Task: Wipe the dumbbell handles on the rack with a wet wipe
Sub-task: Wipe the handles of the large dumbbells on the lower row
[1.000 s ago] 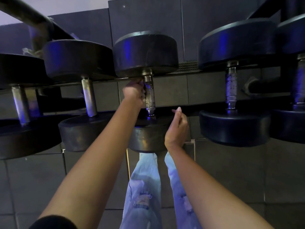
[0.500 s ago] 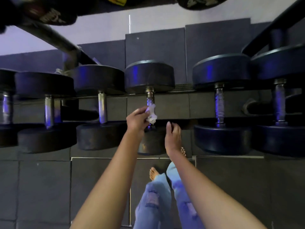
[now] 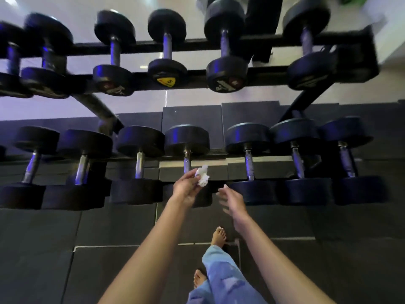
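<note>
A two-tier black rack (image 3: 328,99) carries black dumbbells with metal handles. My left hand (image 3: 186,189) pinches a crumpled white wet wipe (image 3: 202,177) just in front of and below the handle (image 3: 187,164) of the middle dumbbell on the lower tier, clear of the metal. My right hand (image 3: 232,202) hovers beside it with fingers relaxed and spread, holding nothing, close to the front head of the dumbbell to the right (image 3: 252,189). That dumbbell's handle (image 3: 249,164) is bare.
An upper tier of smaller dumbbells (image 3: 167,51) runs across above, one with a yellow label (image 3: 166,81). Dark rubber floor mats (image 3: 87,249) lie below. My bare feet (image 3: 219,236) and light jeans (image 3: 221,279) are near the rack's front.
My view has pulled back and up, showing both tiers. My left hand with the wipe has come off the middle handle and drawn back; my right hand has opened and spread.
</note>
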